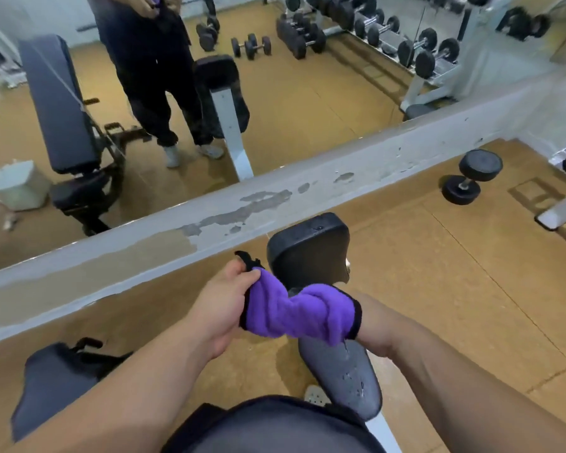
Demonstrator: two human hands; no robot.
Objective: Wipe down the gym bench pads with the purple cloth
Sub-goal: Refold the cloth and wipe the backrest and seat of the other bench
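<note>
Purple cloth (294, 313): pulled between both hands, over the bench pad (343, 371).
Left hand (223, 308): fingers curled round one end.
Right hand (368, 317): seems wrapped in cloth; cannot tell its grip.

This is the free-weights area of a gym. A large wall mirror (307, 103) runs above a white plastered ledge (275, 207) with flaking paint. The mirror reflects a long pale metal rack (433, 81) loaded with black round-headed dumbbells, a few loose dumbbells (250, 45) on the floor, and a dark padded adjustable incline bench (59, 106) on a black steel frame. On the near side, a black round-headed dumbbell with a steel handle (472, 181) lies on the tan matted floor (438, 289). A black cushioned bench pad (307, 246) on a white metal frame stands just beside the ledge.
</note>
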